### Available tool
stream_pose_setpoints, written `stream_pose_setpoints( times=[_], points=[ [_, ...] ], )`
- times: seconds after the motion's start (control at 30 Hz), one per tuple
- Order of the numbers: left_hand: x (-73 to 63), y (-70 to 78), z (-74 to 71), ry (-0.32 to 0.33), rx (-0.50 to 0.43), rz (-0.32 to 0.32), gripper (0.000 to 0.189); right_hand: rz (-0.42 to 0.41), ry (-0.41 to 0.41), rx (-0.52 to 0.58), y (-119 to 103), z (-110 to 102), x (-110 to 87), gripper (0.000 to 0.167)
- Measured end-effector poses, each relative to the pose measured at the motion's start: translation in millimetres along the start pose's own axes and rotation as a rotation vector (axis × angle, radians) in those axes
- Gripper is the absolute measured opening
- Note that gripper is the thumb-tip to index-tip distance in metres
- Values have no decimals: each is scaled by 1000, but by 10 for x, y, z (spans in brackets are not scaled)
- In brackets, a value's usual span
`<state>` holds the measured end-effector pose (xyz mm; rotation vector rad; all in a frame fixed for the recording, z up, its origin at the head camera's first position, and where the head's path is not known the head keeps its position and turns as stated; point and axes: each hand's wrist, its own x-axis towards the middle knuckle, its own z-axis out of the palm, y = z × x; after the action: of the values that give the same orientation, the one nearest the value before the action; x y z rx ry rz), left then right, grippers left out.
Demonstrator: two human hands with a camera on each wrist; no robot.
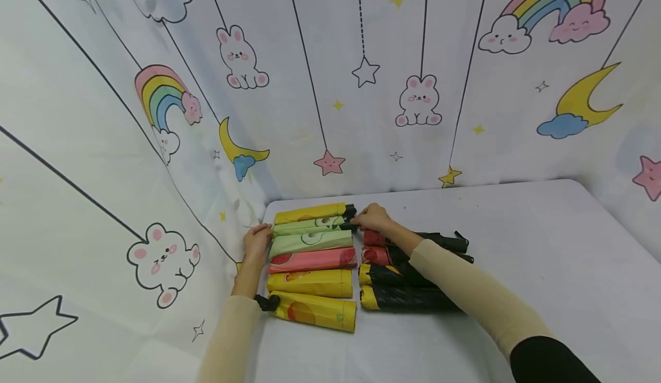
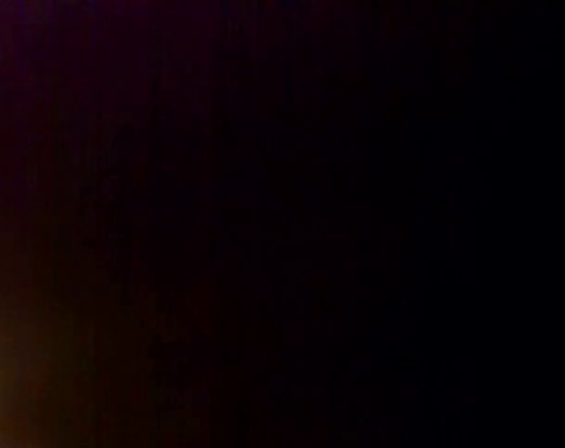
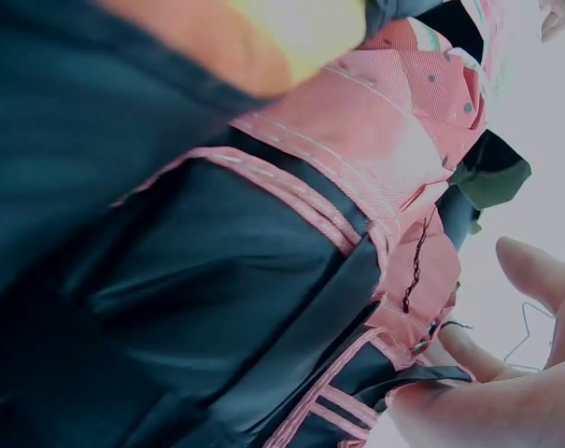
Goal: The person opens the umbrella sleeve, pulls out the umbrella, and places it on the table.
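Observation:
Fruit-printed rolled fabric bundles lie in two columns on the white-covered table. In the head view my left hand (image 1: 257,239) has its fingertips at the left end of a slim light green bundle (image 1: 304,226) with an avocado print, pinching it. At its dark right end, my right hand (image 1: 374,217) pinches with fingertips bent down. A yellow bundle (image 1: 310,213) lies just behind; a wider green avocado bundle (image 1: 312,243) lies in front. The right wrist view shows my right hand (image 3: 515,373) beyond a pink-and-black bundle (image 3: 254,252). Left wrist view is almost wholly black.
Nearer in the left column are a red watermelon bundle (image 1: 312,260) and two yellow ones, the nearest (image 1: 320,312) with a black knot at its left. The right column holds red-and-black bundles (image 1: 374,255) and yellow-and-black bundles (image 1: 413,298), partly under my right forearm. A printed curtain (image 1: 361,130) hangs behind.

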<state>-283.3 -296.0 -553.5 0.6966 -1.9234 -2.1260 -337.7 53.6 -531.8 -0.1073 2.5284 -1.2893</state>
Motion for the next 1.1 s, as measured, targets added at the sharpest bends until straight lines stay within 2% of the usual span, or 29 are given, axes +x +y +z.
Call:
stream_pose_setpoints(
  times=[0.23,0.4,0.63,0.73,0.87,0.97,1.1],
  points=[
    [5,-50,23,1,44,13,40,4,-65,-30,-62,-22,63,42],
    [-17,-73,28,9,48,-1,38,-5,-136,-42,-131,-70,73,48],
    [-82,-37,35,1,32,8,34,12,-234,-2,-155,-84,85,52],
    [-68,-25,44,-14,16,-7,35,46,-232,45,-141,-68,109,51],
    [-24,-51,44,-28,-36,-63,38,73,-199,117,-121,-42,131,48],
    [-8,-78,39,-17,-59,-94,39,80,-161,125,-70,-18,154,47],
    [-14,-95,40,14,-45,-91,39,77,-109,132,20,10,202,46]
  ],
)
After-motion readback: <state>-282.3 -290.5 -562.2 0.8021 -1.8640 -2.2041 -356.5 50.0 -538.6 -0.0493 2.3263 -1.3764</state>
